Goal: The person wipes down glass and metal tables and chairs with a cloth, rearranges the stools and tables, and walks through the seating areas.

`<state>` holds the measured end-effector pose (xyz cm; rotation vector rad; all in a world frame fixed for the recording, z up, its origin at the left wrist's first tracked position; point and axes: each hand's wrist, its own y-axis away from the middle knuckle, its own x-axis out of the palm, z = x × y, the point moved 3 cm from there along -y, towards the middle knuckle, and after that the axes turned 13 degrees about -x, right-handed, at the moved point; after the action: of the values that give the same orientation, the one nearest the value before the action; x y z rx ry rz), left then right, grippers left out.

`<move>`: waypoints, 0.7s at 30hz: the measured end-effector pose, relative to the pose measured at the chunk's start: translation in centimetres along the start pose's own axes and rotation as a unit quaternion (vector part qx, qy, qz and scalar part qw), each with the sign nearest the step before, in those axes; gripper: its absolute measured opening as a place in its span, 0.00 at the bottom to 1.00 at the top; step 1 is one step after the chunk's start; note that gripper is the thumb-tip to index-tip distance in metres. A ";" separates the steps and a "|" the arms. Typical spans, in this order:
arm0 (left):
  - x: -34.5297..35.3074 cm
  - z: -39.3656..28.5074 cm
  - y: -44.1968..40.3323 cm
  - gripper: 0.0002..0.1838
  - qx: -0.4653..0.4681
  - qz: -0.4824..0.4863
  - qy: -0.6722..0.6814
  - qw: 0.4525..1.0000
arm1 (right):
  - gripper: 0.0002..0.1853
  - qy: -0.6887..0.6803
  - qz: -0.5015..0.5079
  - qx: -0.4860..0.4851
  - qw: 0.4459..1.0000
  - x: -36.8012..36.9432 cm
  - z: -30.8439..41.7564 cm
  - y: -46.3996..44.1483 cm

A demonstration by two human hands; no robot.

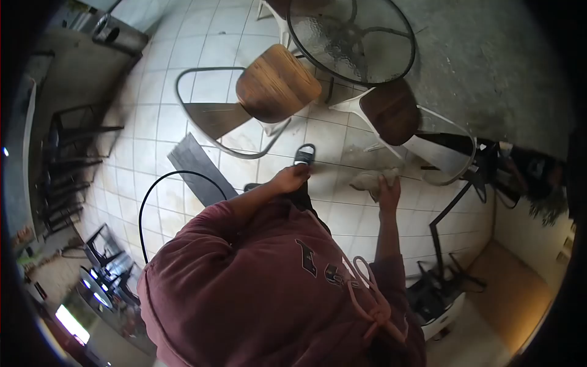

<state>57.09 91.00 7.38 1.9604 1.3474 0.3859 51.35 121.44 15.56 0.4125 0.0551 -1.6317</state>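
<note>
My right hand (389, 191) grips a crumpled pale cloth (368, 181), which hangs out to the left of the fingers over the floor. My left hand (291, 179) is held in front of my body with its fingers curled together; whatever they hold, if anything, is hidden. Just above it in view is a dark sandal (304, 155) on a foot. A chair with a wooden back (278, 84) stands ahead and to the left. Another with a darker wooden back (391, 111) stands beyond my right hand.
A round glass table (351, 40) stands ahead beyond the chairs. A grey board-like piece (200, 170) and a curved black bar (142, 211) are at my left. Dark chairs (76, 144) line the far left. Black metal furniture (437, 284) is at the lower right.
</note>
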 end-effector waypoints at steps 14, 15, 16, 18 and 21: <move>13.7 -8.2 -12.7 0.19 -0.112 -0.044 0.094 0.988 | 0.25 0.251 0.120 -0.065 0.958 -10.3 -5.7 -23.5; 14.9 -8.8 -13.0 0.18 -0.103 -0.058 0.133 0.984 | 0.26 0.262 0.129 -0.132 0.947 -11.2 -6.7 -26.5; 16.9 -8.6 -14.2 0.18 -0.115 -0.076 0.139 0.981 | 0.26 0.227 0.136 -0.115 0.957 -11.2 -7.3 -29.3; 22.2 -8.9 -16.6 0.17 -0.168 -0.058 0.150 0.973 | 0.26 0.267 0.153 -0.121 0.944 -11.0 -7.1 -33.5; 30.2 -10.5 -21.5 0.21 -0.169 -0.045 0.206 0.963 | 0.27 0.404 0.245 -0.072 0.878 -12.0 -17.8 -42.9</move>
<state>48.41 126.52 -4.69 1.5808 1.5009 0.9537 14.30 142.69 -6.40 0.8911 0.6475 -0.8611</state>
